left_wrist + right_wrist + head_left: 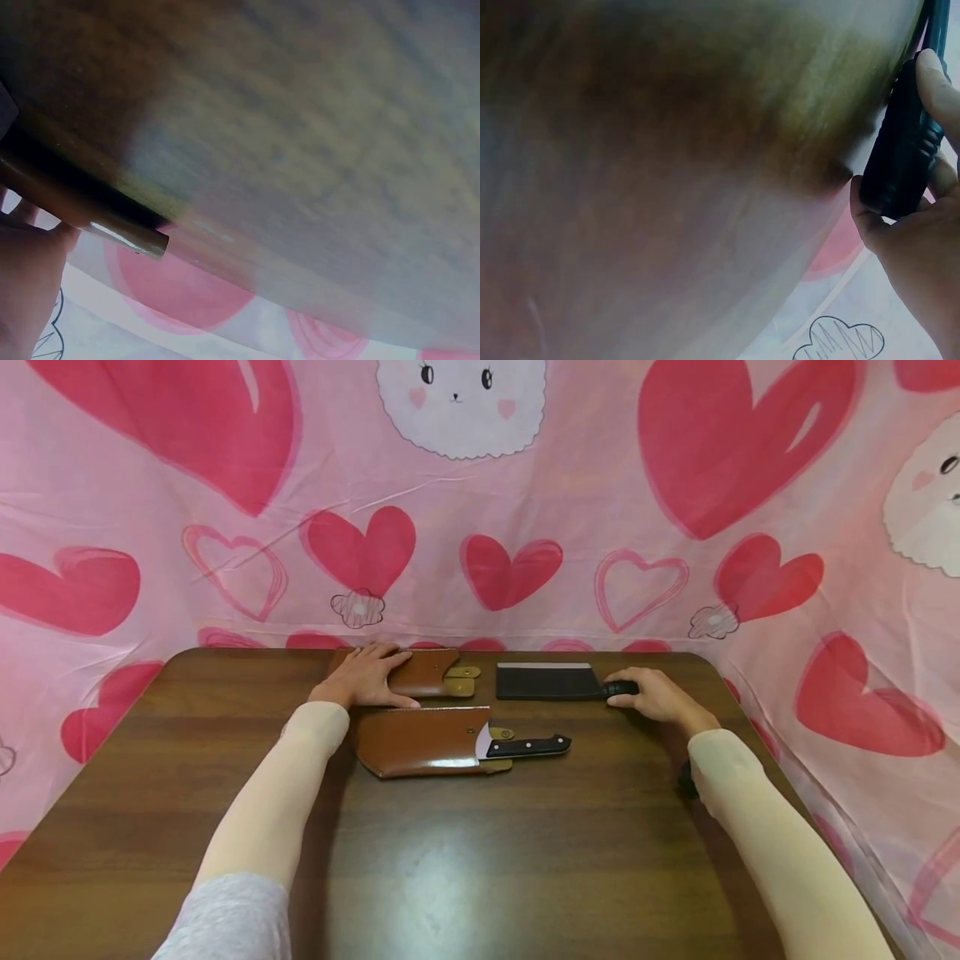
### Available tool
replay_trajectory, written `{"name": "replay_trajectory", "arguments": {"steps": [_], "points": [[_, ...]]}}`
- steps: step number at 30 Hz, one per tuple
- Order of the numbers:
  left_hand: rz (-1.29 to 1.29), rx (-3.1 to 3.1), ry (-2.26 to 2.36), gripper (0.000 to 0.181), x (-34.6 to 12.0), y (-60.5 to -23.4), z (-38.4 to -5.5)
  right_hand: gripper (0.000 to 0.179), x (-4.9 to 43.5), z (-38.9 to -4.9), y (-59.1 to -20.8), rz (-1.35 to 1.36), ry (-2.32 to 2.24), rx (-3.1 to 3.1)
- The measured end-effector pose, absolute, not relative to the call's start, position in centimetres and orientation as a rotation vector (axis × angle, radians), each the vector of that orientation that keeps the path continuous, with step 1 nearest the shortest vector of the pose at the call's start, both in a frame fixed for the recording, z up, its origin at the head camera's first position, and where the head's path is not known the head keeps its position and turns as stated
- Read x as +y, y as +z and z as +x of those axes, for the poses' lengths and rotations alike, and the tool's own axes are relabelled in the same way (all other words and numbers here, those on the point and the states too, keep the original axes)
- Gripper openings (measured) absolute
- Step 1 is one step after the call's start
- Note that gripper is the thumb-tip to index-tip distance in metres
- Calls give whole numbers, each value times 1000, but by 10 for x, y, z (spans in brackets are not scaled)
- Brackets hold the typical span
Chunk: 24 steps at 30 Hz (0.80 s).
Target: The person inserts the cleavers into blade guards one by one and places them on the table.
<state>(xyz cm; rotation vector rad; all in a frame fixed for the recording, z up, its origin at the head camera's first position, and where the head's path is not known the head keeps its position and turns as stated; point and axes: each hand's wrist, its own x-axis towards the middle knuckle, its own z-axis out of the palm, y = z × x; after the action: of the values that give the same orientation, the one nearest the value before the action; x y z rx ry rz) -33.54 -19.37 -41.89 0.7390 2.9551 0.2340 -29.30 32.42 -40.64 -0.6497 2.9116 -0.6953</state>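
Two brown leather knife sheaths lie on the wooden tabletop (525,868): the farther sheath (422,673) under the left hand (365,675), whose thumb and forefinger are spread apart across it, and the nearer sheath (420,742) with a black-handled knife (528,747) partly in its mouth. The right hand (652,691) grips the ridged handle of a black-bladed cleaver (546,681), which lies just right of the farther sheath's loose strap tabs (462,673). If the cleaver were pushed left off line, its blade could snag those tabs or nick the leather; were the left thumb to slip toward the mouth, it could be cut. The right wrist view shows thumb and fingers on opposite sides of the handle, which the head view partly hides; only the head view shows the whole blade.
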Motion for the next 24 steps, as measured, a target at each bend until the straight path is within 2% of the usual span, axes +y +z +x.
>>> {"name": "replay_trajectory", "arguments": {"steps": [24], "points": [[758, 2976, 286, 113, -193, -415, -331, 37, 323, -287, -404, -637, -834, 2870]]}}
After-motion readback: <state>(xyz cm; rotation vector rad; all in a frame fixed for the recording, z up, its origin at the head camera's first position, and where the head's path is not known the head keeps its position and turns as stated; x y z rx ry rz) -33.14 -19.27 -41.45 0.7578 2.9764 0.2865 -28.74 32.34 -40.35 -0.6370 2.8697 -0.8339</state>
